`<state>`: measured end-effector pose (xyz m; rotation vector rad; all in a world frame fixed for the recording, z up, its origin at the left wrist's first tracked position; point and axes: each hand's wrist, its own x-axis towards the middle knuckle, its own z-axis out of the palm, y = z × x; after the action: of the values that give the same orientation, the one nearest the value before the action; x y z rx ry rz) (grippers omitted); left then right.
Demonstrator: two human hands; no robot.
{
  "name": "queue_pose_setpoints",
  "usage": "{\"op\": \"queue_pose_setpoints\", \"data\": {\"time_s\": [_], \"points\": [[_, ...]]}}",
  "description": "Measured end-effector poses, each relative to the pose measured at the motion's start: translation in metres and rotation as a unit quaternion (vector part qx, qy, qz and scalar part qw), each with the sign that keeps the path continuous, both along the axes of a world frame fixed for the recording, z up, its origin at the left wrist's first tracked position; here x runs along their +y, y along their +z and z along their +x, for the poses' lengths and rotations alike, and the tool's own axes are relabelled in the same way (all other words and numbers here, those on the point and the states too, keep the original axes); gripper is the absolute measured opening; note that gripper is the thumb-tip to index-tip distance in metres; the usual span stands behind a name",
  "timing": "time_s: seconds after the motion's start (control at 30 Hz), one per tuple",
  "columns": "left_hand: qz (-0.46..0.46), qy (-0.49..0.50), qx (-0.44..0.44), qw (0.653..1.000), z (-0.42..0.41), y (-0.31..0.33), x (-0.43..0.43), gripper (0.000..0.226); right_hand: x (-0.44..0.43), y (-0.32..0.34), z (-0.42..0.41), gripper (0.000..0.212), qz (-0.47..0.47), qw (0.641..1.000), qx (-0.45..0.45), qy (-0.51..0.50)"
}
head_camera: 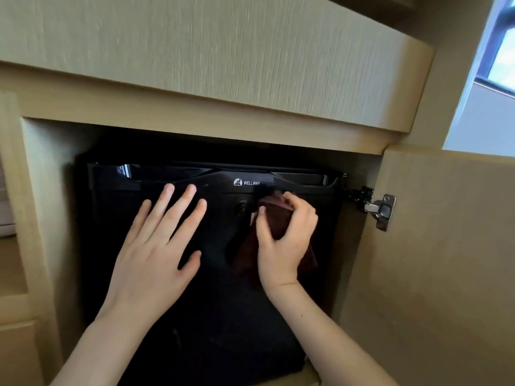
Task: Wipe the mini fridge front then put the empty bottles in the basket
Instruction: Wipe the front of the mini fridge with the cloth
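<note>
A black mini fridge with a white logo near its top sits inside a wooden cabinet recess. My left hand lies flat on the fridge door, fingers spread and straight. My right hand grips a dark brown cloth and holds it against the upper right part of the door, just under the logo. Part of the cloth hangs below the hand. No bottles or basket are in view.
The wooden cabinet frame surrounds the fridge, with a thick countertop edge overhead. An open cabinet door stands at the right on a metal hinge. A window shows at the upper right.
</note>
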<state>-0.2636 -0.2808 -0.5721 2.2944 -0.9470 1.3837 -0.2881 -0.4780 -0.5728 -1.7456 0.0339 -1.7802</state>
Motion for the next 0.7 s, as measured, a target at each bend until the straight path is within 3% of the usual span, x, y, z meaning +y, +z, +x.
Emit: {"op": "queue_pose_setpoints", "data": {"time_s": [0.1,0.2,0.37,0.57,0.7], "points": [[0.007,0.005,-0.001,1.0,0.001,-0.001,0.0,0.074,0.003,-0.026,-0.004,0.04,-0.11,0.992,0.049,0.041],[0.014,0.002,-0.004,1.0,0.003,-0.002,0.003,0.071,-0.026,-0.031,-0.012,0.038,-0.119,0.991,0.058,0.033],[0.012,0.009,-0.011,1.0,0.004,-0.006,0.0,0.07,-0.054,0.001,-0.01,0.035,0.152,0.987,-0.035,-0.035],[0.007,0.002,-0.024,1.0,0.011,-0.008,0.001,0.071,-0.049,-0.012,-0.005,0.035,0.165,0.985,-0.052,-0.01],[0.006,0.001,-0.025,1.0,0.011,-0.007,0.001,0.07,-0.05,-0.053,-0.009,0.039,0.293,0.954,-0.035,-0.043]]}}
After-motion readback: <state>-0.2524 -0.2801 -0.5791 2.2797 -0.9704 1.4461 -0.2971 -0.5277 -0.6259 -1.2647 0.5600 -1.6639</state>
